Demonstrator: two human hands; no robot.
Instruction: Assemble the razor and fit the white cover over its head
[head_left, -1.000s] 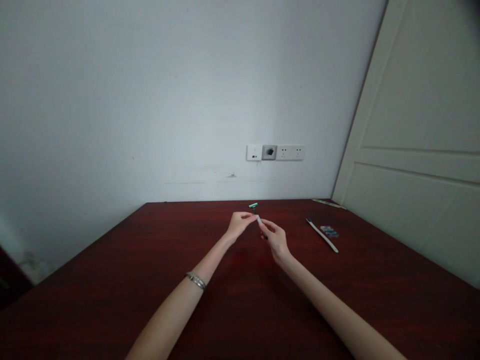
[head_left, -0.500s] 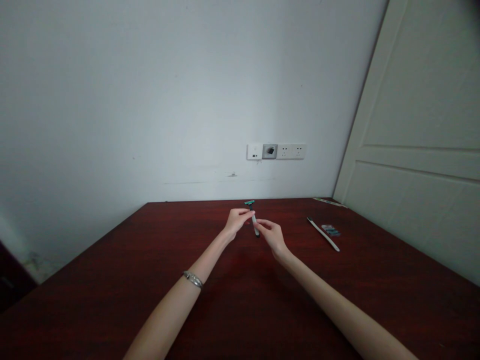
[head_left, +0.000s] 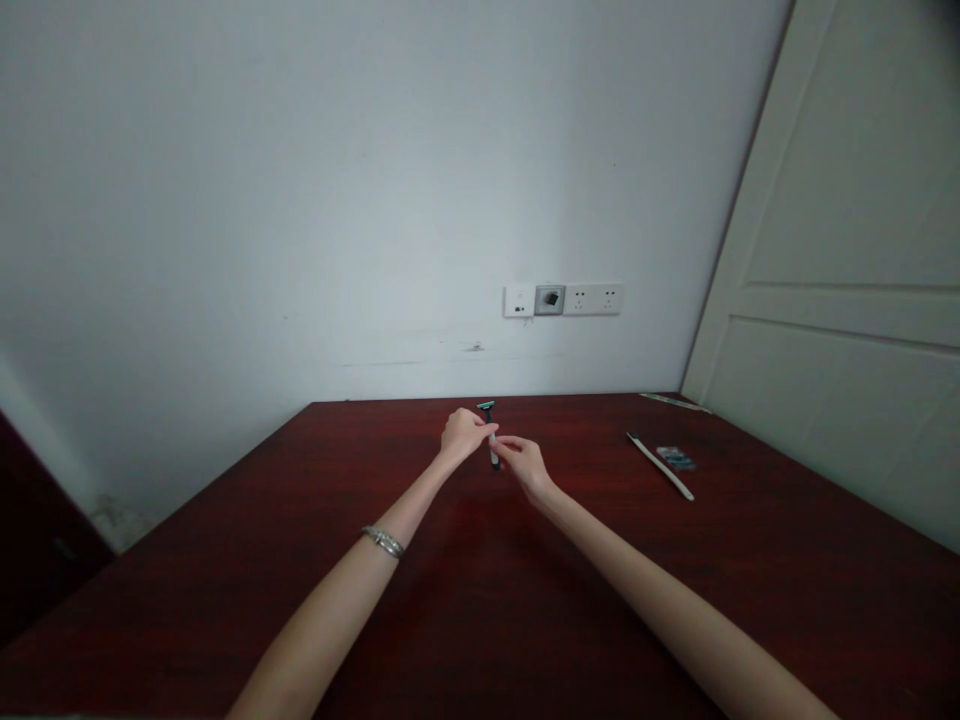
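A razor (head_left: pixel 495 461) with a pale handle, a dark end and a green-edged head is held between both my hands, its head pointing toward the wall. My left hand (head_left: pixel 463 434) pinches the handle just below the head. Lower on the same handle, the fingertips of my right hand (head_left: pixel 526 463) are closed from the right side. My fingers cover part of the handle. Off to the right lie a long, slim white strip (head_left: pixel 661 467) with a dark tip and a small clear pack (head_left: pixel 676 458) with dark bluish pieces in it.
The dark red table (head_left: pixel 465 620) reaches back to a white wall (head_left: pixel 375 200) with a row of sockets (head_left: pixel 592 299). A thin, pale strip (head_left: pixel 675 402) lies at the back right corner, beside a white panelled door (head_left: pixel 840 360).
My hands and the razor have shifted a little to the left, and the razor stands more upright in view. The camera view has turned slightly left. Both hands keep their hold.
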